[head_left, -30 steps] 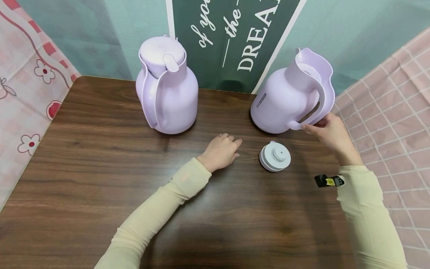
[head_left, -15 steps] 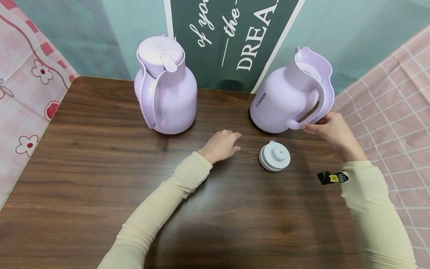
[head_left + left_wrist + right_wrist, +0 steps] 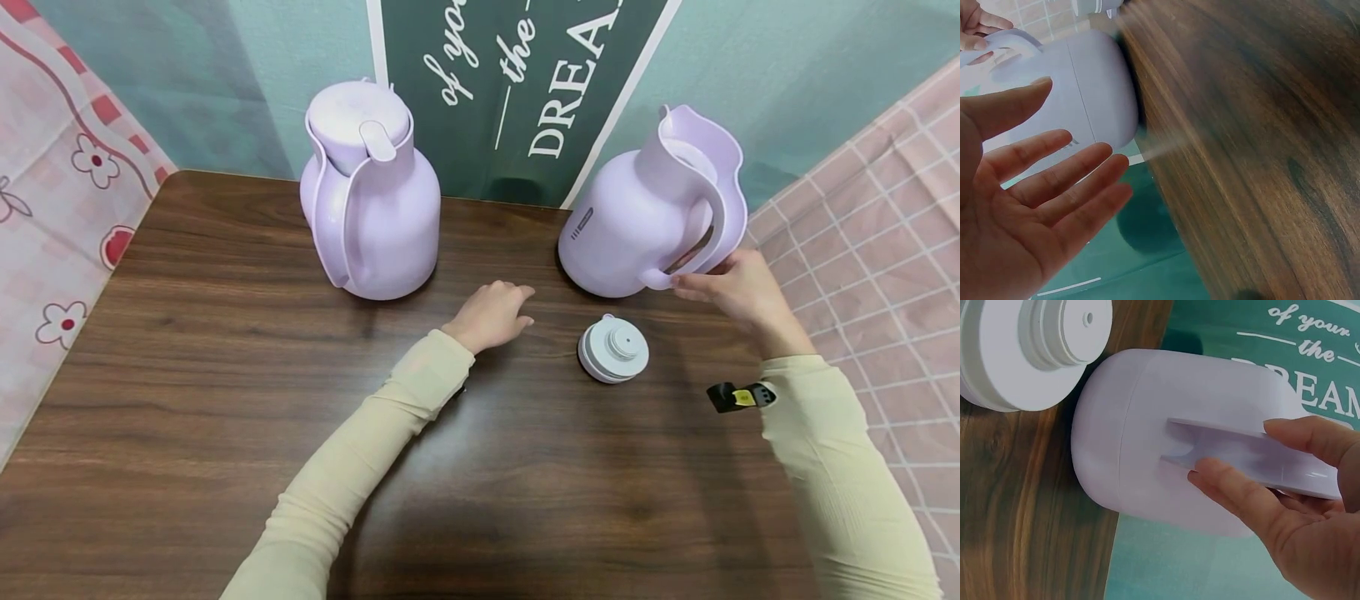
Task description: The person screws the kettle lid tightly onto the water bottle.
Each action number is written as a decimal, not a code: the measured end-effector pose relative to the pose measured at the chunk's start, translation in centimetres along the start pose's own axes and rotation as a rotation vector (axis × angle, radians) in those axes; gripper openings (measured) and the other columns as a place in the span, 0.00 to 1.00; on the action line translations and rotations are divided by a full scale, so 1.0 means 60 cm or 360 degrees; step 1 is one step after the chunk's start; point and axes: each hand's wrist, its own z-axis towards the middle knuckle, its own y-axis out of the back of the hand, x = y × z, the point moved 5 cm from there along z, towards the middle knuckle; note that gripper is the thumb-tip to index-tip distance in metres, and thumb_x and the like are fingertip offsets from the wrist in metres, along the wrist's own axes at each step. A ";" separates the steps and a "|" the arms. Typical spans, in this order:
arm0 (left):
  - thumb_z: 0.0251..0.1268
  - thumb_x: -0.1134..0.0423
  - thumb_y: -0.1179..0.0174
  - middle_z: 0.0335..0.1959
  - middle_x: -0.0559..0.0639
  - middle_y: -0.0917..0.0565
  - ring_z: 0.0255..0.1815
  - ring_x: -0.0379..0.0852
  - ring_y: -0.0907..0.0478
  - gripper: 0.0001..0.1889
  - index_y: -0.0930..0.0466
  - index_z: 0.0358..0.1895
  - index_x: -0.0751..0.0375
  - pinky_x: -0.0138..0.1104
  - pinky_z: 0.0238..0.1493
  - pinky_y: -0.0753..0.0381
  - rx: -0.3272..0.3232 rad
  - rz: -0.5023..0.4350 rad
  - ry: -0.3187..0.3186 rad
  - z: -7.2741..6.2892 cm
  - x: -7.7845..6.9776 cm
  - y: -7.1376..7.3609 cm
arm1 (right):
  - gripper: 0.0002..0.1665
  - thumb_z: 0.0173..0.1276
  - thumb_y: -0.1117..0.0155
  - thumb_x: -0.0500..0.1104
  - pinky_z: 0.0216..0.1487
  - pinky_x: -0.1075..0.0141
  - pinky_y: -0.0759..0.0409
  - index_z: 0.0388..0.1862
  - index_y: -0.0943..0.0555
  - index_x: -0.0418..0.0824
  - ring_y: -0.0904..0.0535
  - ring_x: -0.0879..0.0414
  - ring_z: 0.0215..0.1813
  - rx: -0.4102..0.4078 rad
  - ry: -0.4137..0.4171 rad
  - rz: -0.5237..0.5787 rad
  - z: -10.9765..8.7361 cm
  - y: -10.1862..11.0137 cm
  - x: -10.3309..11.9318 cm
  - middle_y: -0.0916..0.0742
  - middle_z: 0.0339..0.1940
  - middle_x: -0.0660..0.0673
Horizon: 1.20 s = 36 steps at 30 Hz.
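Observation:
A lilac thermos jug (image 3: 622, 221) without its lid stands at the back right of the table. My right hand (image 3: 742, 292) holds its handle (image 3: 1235, 450) low down, thumb on one side and fingers on the other in the right wrist view. In front of this jug a white-grey lid (image 3: 615, 350) lies with its stepped, threaded-looking side up. Left of the lid my left hand (image 3: 491, 317) hovers over or rests by the table, touching nothing I can see. Its fingers (image 3: 1054, 181) are spread and fairly straight in the left wrist view.
A second lilac thermos jug (image 3: 375, 192), with its lid on, stands at the back left. The brown wooden table (image 3: 187, 417) meets a teal backdrop with a dark green lettered panel (image 3: 517, 100). A pink checked cloth (image 3: 877, 250) borders the right side.
My left hand has shifted slightly away from me, toward the back of the table. The right hand keeps its hold on the jug's handle, and both jugs and the lid stay put.

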 end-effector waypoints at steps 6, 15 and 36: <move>0.63 0.59 0.44 0.57 0.57 0.26 0.56 0.51 0.28 0.25 0.32 0.62 0.63 0.38 0.54 0.30 -0.0005 -0.0026 0.0000 0.001 0.006 -0.001 | 0.09 0.55 0.35 0.30 0.31 0.69 0.21 0.32 0.21 0.42 0.18 0.62 0.27 0.0060 -0.0046 0.0237 -0.003 -0.013 0.005 0.17 0.23 0.56; 0.63 0.59 0.44 0.57 0.57 0.26 0.57 0.51 0.29 0.25 0.33 0.63 0.63 0.38 0.55 0.31 -0.0002 -0.0070 0.0040 -0.002 0.017 -0.001 | 0.11 0.55 0.36 0.27 0.30 0.69 0.21 0.28 0.20 0.43 0.18 0.60 0.26 0.0082 -0.0047 0.0369 -0.003 -0.021 0.013 0.17 0.22 0.54; 0.63 0.57 0.44 0.59 0.59 0.28 0.59 0.53 0.32 0.28 0.36 0.64 0.64 0.39 0.58 0.34 -0.0016 -0.0055 0.0079 -0.005 0.031 0.004 | 0.15 0.55 0.34 0.33 0.29 0.73 0.23 0.38 0.23 0.24 0.20 0.66 0.26 0.0097 0.0066 -0.0083 -0.020 -0.060 0.050 0.15 0.22 0.55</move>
